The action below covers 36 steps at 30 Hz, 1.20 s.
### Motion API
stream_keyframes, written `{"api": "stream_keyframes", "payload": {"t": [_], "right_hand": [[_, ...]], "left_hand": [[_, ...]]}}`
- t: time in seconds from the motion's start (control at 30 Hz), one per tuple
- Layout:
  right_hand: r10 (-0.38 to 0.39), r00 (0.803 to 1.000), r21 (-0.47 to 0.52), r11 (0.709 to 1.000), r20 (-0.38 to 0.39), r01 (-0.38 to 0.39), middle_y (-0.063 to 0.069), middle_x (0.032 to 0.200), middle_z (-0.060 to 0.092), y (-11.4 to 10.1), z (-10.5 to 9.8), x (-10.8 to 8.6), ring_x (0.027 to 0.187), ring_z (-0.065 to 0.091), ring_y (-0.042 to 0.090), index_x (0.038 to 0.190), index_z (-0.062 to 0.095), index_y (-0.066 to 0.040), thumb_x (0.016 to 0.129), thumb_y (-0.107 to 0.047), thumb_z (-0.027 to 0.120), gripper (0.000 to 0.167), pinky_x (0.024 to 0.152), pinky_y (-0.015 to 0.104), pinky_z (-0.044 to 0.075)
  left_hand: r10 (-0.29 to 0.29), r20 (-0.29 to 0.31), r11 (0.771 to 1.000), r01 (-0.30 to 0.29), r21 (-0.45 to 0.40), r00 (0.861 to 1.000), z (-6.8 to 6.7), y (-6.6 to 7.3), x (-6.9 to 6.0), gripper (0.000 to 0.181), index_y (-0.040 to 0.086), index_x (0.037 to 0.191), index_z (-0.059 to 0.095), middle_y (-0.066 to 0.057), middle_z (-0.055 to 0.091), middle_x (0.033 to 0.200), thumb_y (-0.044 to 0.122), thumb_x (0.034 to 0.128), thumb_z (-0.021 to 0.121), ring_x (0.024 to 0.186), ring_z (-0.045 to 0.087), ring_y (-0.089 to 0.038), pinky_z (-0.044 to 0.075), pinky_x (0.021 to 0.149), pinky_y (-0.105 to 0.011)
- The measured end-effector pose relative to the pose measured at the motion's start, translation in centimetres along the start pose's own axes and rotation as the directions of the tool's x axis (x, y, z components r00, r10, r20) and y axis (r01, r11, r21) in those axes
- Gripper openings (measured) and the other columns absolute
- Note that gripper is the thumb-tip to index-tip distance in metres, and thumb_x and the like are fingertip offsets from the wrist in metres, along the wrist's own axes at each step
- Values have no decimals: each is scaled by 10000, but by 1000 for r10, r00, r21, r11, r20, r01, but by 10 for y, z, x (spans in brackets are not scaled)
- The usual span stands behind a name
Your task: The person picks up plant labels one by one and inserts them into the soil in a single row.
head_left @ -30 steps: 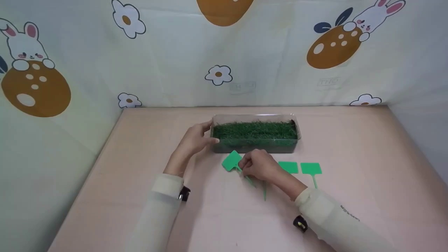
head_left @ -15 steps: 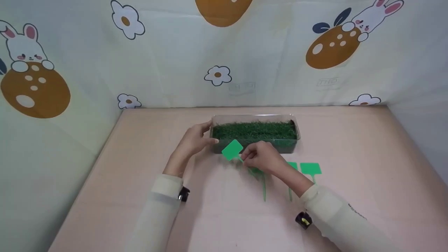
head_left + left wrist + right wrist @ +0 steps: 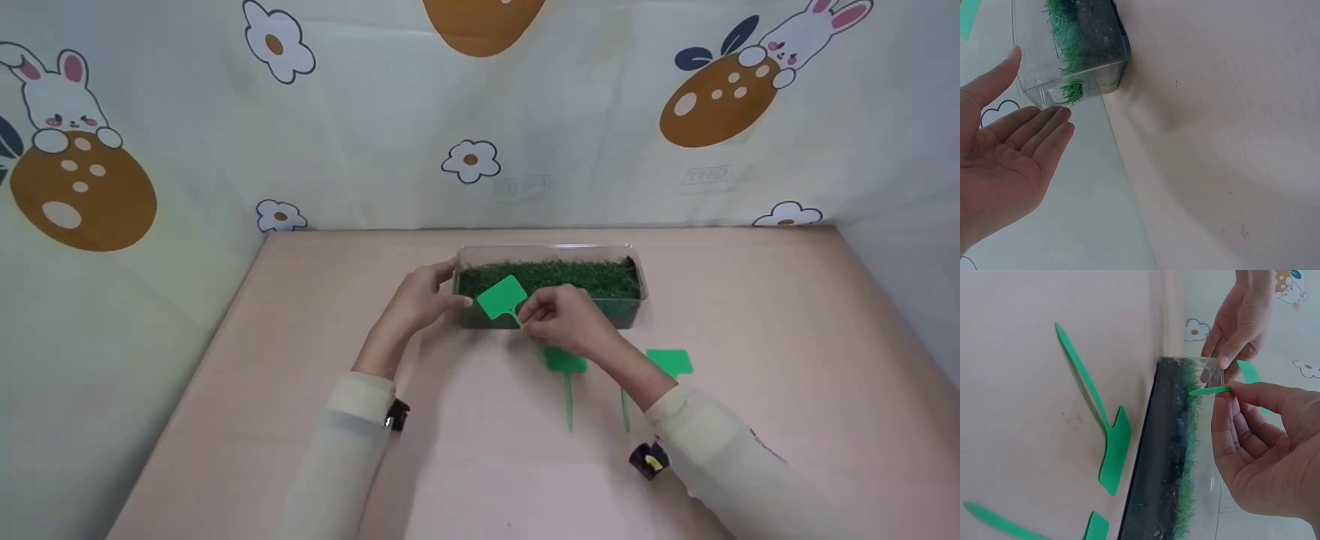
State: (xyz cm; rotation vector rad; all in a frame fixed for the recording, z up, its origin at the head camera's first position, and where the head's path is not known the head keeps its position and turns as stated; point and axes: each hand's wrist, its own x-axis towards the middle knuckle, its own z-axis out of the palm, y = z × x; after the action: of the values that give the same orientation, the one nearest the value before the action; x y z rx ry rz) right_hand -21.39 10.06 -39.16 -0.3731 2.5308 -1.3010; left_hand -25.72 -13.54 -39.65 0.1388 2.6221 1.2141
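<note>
A clear plastic box [image 3: 619, 313] of dark soil and green artificial grass [image 3: 566, 271] stands towards the back of the table. With fingers and thumb nearly straight, my left hand [image 3: 412, 300] [image 3: 1013, 152] touches the box's left end, thumb at the front corner. My right hand [image 3: 568, 320] [image 3: 1275, 444] pinches a green plant label [image 3: 501, 298] by its stem between thumb and fingertips, in front of the box. In the right wrist view, the label's pointed tip [image 3: 1202, 391] appears over the grass line; whether it touches cannot be told.
More green plant labels lie on the pink table before the box: one [image 3: 565, 361] below my right hand, another [image 3: 670, 361] to the right. Between them, a stem [image 3: 625, 412] shows beside my right forearm. A patterned cloth wall [image 3: 360, 150] rises behind the table.
My right hand has lifted the plant label off the table and moved it away from me, up in front of the box. My left hand has stayed at the box's left end.
</note>
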Motion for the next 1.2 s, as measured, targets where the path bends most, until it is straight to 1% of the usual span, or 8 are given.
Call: {"api": "stream_keyframes", "payload": {"t": [0.23, 0.47, 0.57, 0.73, 0.83, 1.03, 1.1, 1.2], "right_hand": [[-25, 999, 25, 999, -32, 26, 106, 948, 712, -3, -3, 4, 820, 632, 132, 1006, 728, -27, 923, -87, 672, 117, 734, 255, 546], [-29, 999, 56, 998, -43, 32, 118, 957, 716, -5, -6, 8, 787, 650, 120, 1028, 715, -6, 933, -89, 662, 136, 738, 266, 575], [-30, 998, 65, 997, -53, 33, 115, 961, 712, -7, -7, 10, 796, 658, 121, 1034, 711, -7, 933, -89, 661, 139, 764, 302, 596], [-27, 997, 79, 996, -69, 33, 107, 962, 712, -9, -9, 14, 837, 687, 163, 1041, 700, -12, 925, -83, 666, 140, 828, 402, 613], [-41, 996, 89, 995, -80, 48, 117, 960, 716, -11, -9, 17, 840, 696, 164, 1044, 701, 1, 922, -76, 673, 146, 838, 412, 616], [-81, 990, 99, 991, -113, 93, 144, 961, 724, -15, -9, 22, 789, 682, 101, 1011, 709, -5, 925, -70, 676, 113, 824, 433, 617], [-84, 989, 99, 990, -123, 96, 143, 966, 721, -16, -8, 24, 793, 677, 97, 1021, 707, 3, 925, -72, 678, 126, 808, 403, 619], [-83, 987, 95, 991, -139, 97, 136, 976, 720, -18, -6, 28, 810, 677, 99, 1037, 703, 15, 922, -78, 685, 149, 763, 307, 607]], "left_hand": [[-1, -8, 1000, 1, -9, 1000, 1, 0, -1, 744, 148, 1553, 353, -106, 400, 1588, 167, 909, 726, 1467, 381, -344, 363, 1203, -449], [-3, -8, 1000, 3, -19, 1000, 1, -1, 0, 735, 134, 1547, 365, -109, 404, 1586, 162, 907, 725, 1468, 378, -345, 363, 1202, -451], [1, -8, 1000, -1, -16, 1000, 1, -1, -1, 735, 136, 1546, 366, -110, 403, 1586, 162, 906, 726, 1469, 377, -343, 361, 1204, -453], [-3, 2, 1000, 3, -17, 1000, -1, 0, -2, 733, 146, 1550, 358, -102, 388, 1595, 169, 912, 720, 1481, 357, -336, 341, 1215, -451], [-7, 7, 1000, 7, -9, 1000, -2, 0, -2, 740, 148, 1554, 347, -98, 381, 1599, 175, 916, 720, 1489, 343, -327, 324, 1224, -454], [-14, -1, 1000, 14, 7, 1000, -2, 1, -1, 740, 146, 1554, 349, -92, 391, 1594, 179, 916, 724, 1489, 349, -309, 321, 1225, -459], [-7, -3, 1000, 7, 4, 1000, -1, 1, -1, 736, 139, 1551, 354, -93, 394, 1592, 174, 916, 724, 1487, 354, -309, 325, 1223, -461], [4, -5, 1000, -4, 9, 1000, -1, 0, -1, 727, 131, 1546, 364, -86, 401, 1588, 173, 916, 724, 1482, 363, -304, 330, 1220, -460]]}}
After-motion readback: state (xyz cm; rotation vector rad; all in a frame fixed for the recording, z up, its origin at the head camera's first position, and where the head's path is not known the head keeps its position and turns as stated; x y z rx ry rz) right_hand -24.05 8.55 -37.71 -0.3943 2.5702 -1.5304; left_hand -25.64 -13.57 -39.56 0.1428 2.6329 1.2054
